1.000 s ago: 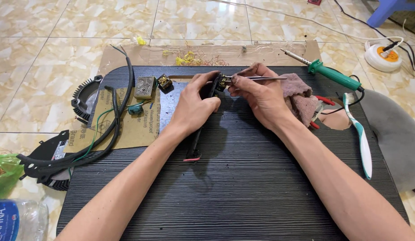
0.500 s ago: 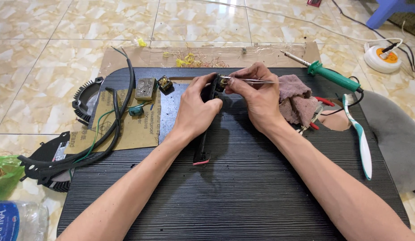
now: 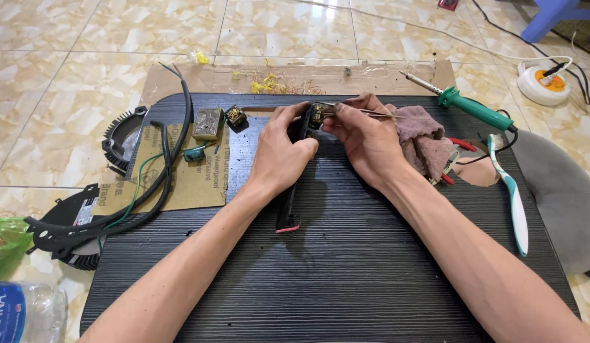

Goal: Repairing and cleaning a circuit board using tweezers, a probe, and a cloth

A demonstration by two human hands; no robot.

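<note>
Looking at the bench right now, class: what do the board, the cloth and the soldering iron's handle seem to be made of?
Board: likely wood or laminate, matt black, with fine ridged grain. Cloth: soft woven or terry fabric, dull mauve, crumpled. Soldering iron handle: probably smooth green plastic, slightly glossy; its tip looks like bare metal.

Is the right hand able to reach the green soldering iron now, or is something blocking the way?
Probably yes. The soldering iron lies uncovered just beyond the right hand, with only the cloth between them. However, the hand already holds tweezers, so it is not free.
</note>
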